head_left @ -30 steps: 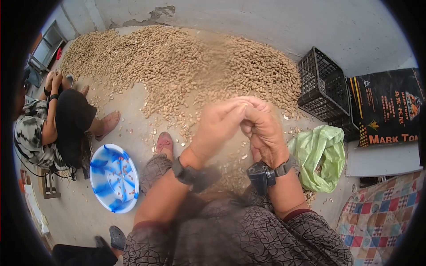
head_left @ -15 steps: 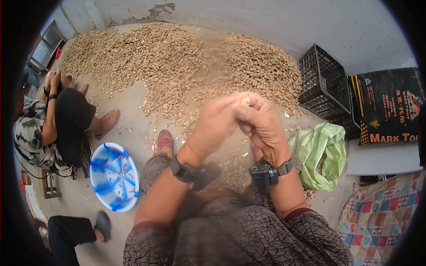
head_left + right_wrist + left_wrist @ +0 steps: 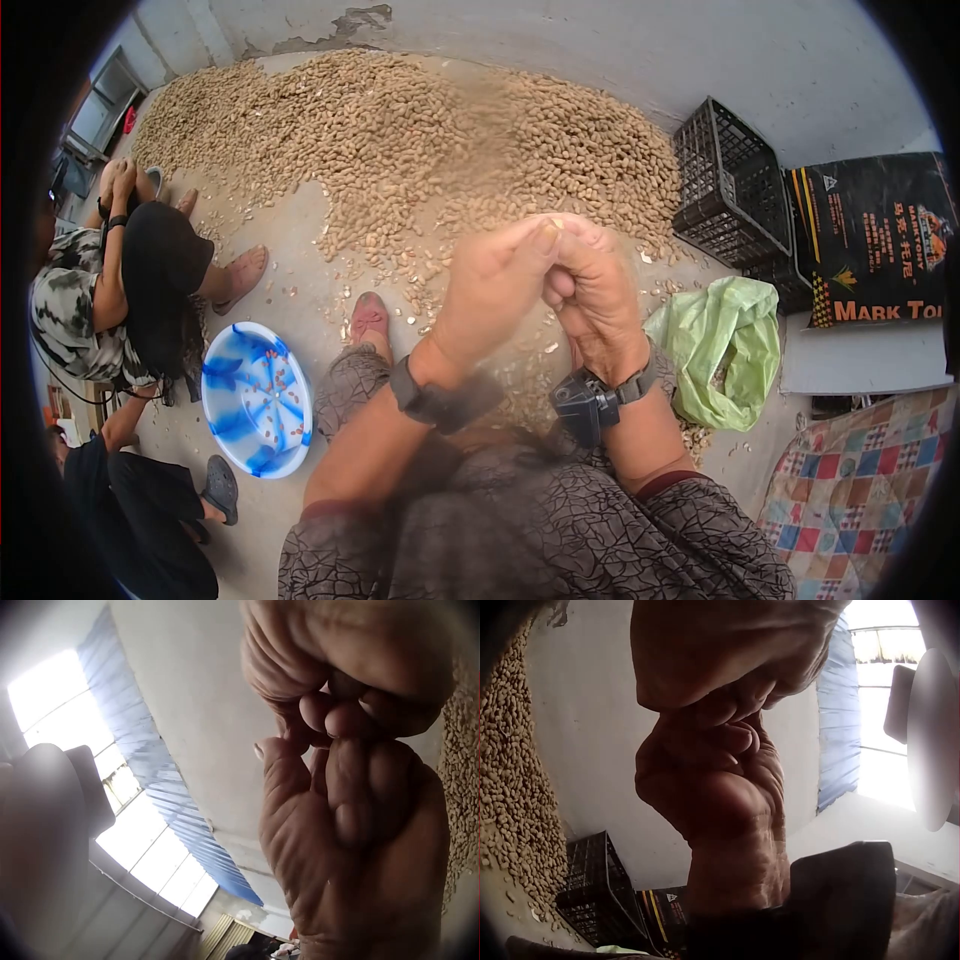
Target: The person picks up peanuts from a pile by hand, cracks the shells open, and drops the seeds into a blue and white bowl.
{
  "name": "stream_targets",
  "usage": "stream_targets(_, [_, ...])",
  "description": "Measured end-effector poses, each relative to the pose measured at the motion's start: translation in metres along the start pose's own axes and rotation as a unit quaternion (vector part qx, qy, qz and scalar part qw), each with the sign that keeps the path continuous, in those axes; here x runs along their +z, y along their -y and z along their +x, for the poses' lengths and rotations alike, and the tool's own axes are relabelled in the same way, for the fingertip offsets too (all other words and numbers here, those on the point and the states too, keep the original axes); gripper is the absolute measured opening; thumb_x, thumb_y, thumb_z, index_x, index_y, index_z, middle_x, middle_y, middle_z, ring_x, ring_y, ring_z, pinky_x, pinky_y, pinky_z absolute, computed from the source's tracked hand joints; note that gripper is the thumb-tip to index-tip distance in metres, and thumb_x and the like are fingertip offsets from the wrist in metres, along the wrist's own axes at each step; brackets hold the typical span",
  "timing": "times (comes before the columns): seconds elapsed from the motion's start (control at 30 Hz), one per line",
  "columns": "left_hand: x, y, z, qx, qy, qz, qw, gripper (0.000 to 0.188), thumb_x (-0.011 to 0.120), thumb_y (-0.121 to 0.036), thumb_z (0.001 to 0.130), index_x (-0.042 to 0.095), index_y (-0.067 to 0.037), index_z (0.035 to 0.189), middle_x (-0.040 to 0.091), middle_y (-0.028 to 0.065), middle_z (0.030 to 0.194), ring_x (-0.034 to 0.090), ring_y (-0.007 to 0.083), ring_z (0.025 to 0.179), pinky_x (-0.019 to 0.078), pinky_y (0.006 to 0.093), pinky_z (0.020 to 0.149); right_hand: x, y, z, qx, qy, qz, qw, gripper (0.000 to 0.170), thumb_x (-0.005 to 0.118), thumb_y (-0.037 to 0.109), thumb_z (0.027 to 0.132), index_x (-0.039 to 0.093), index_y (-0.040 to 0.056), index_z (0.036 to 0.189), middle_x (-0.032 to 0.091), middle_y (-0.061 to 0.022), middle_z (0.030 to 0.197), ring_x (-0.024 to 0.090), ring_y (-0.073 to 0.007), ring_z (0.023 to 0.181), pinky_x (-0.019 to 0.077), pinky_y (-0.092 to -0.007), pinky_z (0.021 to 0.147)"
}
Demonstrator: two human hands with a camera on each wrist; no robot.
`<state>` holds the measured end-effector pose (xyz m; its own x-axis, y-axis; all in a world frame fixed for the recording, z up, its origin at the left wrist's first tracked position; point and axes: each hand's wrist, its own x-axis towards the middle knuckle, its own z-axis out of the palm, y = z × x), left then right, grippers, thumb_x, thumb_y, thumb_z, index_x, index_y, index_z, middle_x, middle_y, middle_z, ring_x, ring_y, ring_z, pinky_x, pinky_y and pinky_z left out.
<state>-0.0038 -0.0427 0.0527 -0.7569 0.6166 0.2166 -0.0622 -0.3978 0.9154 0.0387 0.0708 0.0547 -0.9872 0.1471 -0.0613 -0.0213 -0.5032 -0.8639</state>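
obs: left hand (image 3: 480,290) and right hand (image 3: 600,305) raised over the floor (image 3: 400,450), meeting at their tips. fingers of both curled and pinched together, likely round a peanut too small to show; what sits between them cannot be told. the 2-sided grip would steady a small thing, with a thumb free to press.

peanuts: heap (image 3: 370,130) on the floor along the wall (image 3: 560,50), presumably banked there within reach.

blue-and-white basin (image 3: 225,385) beside the left leg; small reddish pieces (image 3: 270,356) inside, its raised rim probably keeping them off the floor.

green sack (image 3: 700,330) open near the right arm; black crate (image 3: 700,185) upright between heap and printed black bag (image 3: 870,240).
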Motion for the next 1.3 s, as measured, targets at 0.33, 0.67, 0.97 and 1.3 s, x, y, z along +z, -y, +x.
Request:
stream_targets(0.33, [-0.008, 0.012, 0.004, -0.030, -0.042, 0.016, 0.998, 0.039, 0.040, -0.028, 0.099, 0.060, 0.005, 0.094, 0.055, 0.0027, 0.062, 0.047, 0.0053, 0.055, 0.0398, 0.0210, 0.052, -0.003, -0.008, 0.008, 0.012, -0.016, 0.007, 1.000, 0.020, 0.057, 0.020, 0.088, 0.062, 0.0004, 0.086, 0.050, 0.0024, 0.060, 0.040, -0.0025, 0.048, 0.0296, -0.0174, 0.042])
stream_targets(0.67, [-0.011, 0.008, 0.007, -0.047, -0.092, -0.098, 0.990, 0.028, 0.040, -0.021, 0.099, 0.055, 0.001, 0.106, 0.052, -0.0018, 0.068, 0.041, 0.0026, 0.057, 0.0366, 0.0166, 0.056, 0.009, 0.012, 0.003, -0.056, -0.083, -0.159, 0.982, 0.019, 0.064, 0.020, 0.084, 0.064, 0.0013, 0.082, 0.061, -0.0016, 0.065, 0.045, -0.0023, 0.051, 0.0328, -0.0173, 0.046])
stream_targets(0.97, [-0.004, 0.024, 0.004, 0.017, -0.101, 0.053, 0.993, 0.022, 0.037, -0.012, 0.097, 0.056, -0.002, 0.104, 0.048, -0.0049, 0.070, 0.039, 0.0013, 0.061, 0.0338, 0.0169, 0.053, 0.001, 0.001, 0.009, -0.019, -0.072, -0.123, 0.990, 0.016, 0.063, 0.014, 0.083, 0.062, -0.0001, 0.076, 0.061, -0.0051, 0.063, 0.054, -0.0074, 0.055, 0.0395, -0.0196, 0.050])
stream_targets(1.3, [-0.009, 0.036, 0.009, -0.033, -0.217, -0.042, 0.975, 0.024, 0.036, -0.016, 0.096, 0.056, -0.003, 0.097, 0.049, -0.0033, 0.070, 0.038, 0.0019, 0.055, 0.0305, 0.0172, 0.045, 0.009, -0.034, 0.020, -0.176, -0.110, -0.197, 0.958, 0.012, 0.062, 0.010, 0.085, 0.060, 0.0012, 0.077, 0.058, -0.0018, 0.063, 0.040, -0.0010, 0.047, 0.0283, -0.0164, 0.043])
